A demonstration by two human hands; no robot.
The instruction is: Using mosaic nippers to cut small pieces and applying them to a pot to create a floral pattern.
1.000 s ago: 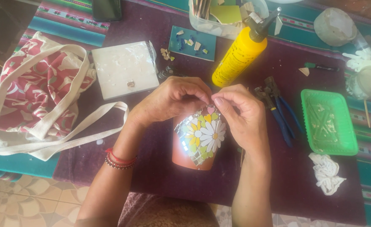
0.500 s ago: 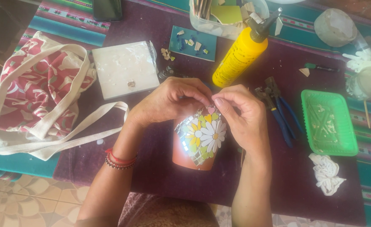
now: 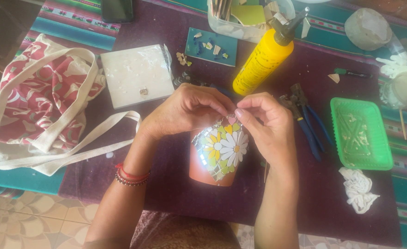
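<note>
Between the two hands a terracotta pot (image 3: 212,159) lies tilted on its side, its wall covered with a mosaic of daisy flowers; what is inside it cannot be seen. To the right of the right hand a green plastic tray (image 3: 361,133) holds a few pale shards, and beyond the hands a clear tub (image 3: 245,18) is filled with tile pieces and sticks, with a yellow glue bottle (image 3: 264,57) leaning just in front of it. A teal tile (image 3: 211,46) carrying small chips and a white square tile (image 3: 136,74) lie beyond the left hand, and a red floral tote bag (image 3: 37,106) lies well to its left. Blue-handled nippers (image 3: 307,120) rest just beside the right hand. Everything sits on a dark purple cloth (image 3: 176,184) over a striped table cover, with patterned floor tiles below. The left hand (image 3: 185,110) curls over the pot's upper edge, and the right hand (image 3: 265,122) pinches a small pink piece (image 3: 231,120) at that edge, fingertips of both hands almost meeting.
</note>
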